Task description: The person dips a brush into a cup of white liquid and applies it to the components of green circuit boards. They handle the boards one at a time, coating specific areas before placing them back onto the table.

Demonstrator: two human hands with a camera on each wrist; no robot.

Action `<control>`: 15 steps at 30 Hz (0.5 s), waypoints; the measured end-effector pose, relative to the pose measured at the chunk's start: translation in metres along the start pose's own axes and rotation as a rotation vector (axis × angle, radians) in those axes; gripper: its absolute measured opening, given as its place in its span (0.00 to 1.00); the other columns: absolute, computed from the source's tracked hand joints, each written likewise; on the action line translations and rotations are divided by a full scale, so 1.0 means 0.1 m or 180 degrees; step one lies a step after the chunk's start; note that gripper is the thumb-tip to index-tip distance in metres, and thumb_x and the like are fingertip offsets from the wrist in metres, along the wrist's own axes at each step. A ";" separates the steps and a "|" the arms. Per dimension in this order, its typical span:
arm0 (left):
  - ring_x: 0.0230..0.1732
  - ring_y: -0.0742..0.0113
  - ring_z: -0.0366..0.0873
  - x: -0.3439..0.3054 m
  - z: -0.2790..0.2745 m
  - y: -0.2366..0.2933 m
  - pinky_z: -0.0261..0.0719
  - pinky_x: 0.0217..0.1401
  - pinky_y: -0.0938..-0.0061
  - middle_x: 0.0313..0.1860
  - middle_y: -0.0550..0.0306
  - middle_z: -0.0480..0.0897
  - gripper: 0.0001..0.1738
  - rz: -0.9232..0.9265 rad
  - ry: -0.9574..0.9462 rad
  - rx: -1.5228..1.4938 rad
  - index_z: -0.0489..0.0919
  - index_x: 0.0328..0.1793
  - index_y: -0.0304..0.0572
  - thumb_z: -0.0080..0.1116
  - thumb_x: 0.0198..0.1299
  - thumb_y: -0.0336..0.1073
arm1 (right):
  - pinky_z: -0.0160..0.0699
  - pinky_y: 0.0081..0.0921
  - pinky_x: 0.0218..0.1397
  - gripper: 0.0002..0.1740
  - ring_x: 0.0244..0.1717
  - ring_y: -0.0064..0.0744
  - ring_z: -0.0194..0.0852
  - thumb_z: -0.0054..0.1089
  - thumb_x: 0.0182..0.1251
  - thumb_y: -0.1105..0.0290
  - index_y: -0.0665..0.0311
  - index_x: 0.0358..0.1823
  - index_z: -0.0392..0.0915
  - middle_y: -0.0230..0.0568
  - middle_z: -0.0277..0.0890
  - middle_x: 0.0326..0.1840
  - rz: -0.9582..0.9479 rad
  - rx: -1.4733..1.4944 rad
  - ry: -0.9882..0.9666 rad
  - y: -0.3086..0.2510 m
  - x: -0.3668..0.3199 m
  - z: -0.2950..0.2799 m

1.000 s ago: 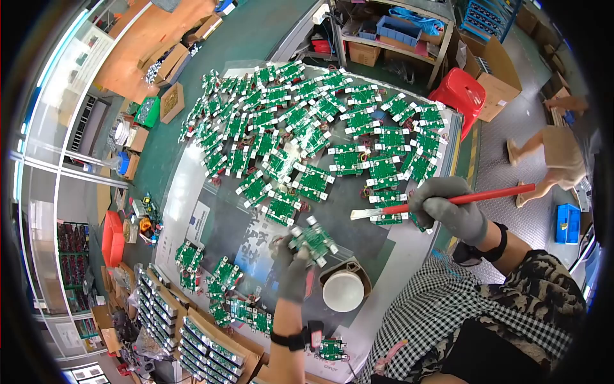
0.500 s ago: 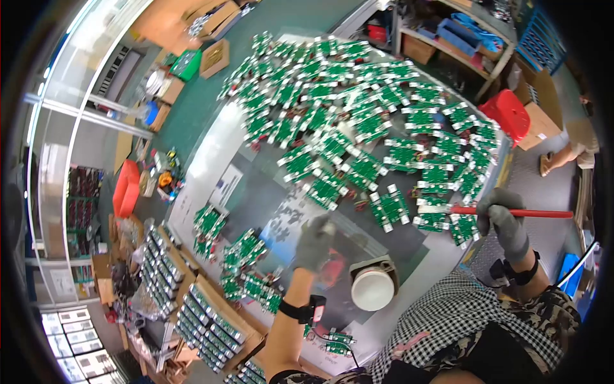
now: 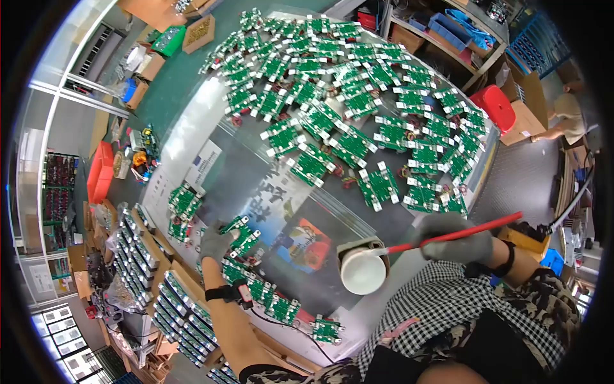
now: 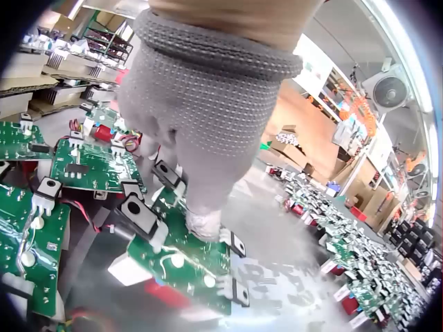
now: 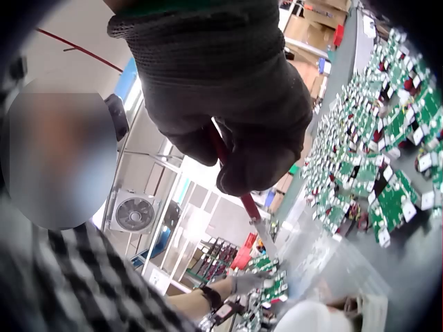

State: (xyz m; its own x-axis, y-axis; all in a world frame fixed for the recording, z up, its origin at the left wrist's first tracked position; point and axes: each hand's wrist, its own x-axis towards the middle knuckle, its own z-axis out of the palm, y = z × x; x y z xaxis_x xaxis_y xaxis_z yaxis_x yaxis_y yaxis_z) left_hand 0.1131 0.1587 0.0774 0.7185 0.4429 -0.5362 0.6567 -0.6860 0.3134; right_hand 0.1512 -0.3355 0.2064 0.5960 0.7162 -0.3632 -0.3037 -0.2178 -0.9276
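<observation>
My gloved left hand [image 3: 215, 243] is at the near-left cluster of boards and pinches a green circuit board [image 3: 242, 235] by its edge. In the left wrist view a fingertip [image 4: 203, 225] lies on that board [image 4: 183, 266], beside its black-tabbed parts; the other fingers are partly hidden. My gloved right hand [image 3: 455, 238] grips a brush [image 3: 499, 222] by its red handle. The brush's pale tip reaches the rim of a white cup [image 3: 363, 272], which sits in a brownish holder. In the right wrist view the fingers curl round the handle [image 5: 250, 206].
Many circuit boards [image 3: 310, 165] with wires spread over the far and right parts of the table. Another board [image 3: 327, 329] lies near the front edge. Cardboard trays of boards [image 3: 188, 313] stand at the left. A red stool [image 3: 492, 109] is beyond the right edge.
The board that was in my left hand now lies at the pile's near edge. That hand moved left to another board. My right hand brought the brush from over the boards to the cup.
</observation>
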 end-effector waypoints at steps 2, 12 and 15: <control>0.29 0.71 0.73 -0.15 0.07 -0.01 0.75 0.36 0.72 0.28 0.58 0.76 0.15 0.0074 -0.0106 -0.1181 0.76 0.40 0.39 0.67 0.46 0.33 | 0.72 0.21 0.35 0.10 0.32 0.21 0.74 0.53 0.60 0.72 0.66 0.42 0.75 0.34 0.76 0.31 -0.0102 -0.0297 -0.0287 0.10 0.07 0.13; 0.52 0.66 0.73 -1.33 0.30 -0.24 0.72 0.54 0.72 0.54 0.55 0.74 0.28 0.0604 0.0719 -0.3908 0.64 0.66 0.37 0.55 0.58 0.31 | 0.74 0.35 0.45 0.13 0.39 0.43 0.77 0.48 0.63 0.64 0.63 0.44 0.76 0.45 0.78 0.36 -0.0008 -0.1043 -0.0463 0.75 0.32 0.63; 0.56 0.65 0.72 -1.51 0.32 -0.34 0.72 0.59 0.70 0.58 0.52 0.72 0.27 0.0887 0.0680 -0.4095 0.61 0.68 0.36 0.51 0.63 0.32 | 0.75 0.32 0.41 0.14 0.35 0.36 0.76 0.47 0.63 0.64 0.63 0.44 0.76 0.42 0.78 0.34 0.0102 -0.0787 -0.0406 0.90 0.38 0.70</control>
State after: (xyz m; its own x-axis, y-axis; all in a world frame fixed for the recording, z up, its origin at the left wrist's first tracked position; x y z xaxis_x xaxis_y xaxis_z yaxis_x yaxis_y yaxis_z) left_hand -0.0248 0.0967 0.1231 0.8072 0.5400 -0.2383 0.1453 0.2096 0.9669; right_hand 0.0948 -0.2819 0.1156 0.4857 0.7807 -0.3932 -0.1207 -0.3856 -0.9148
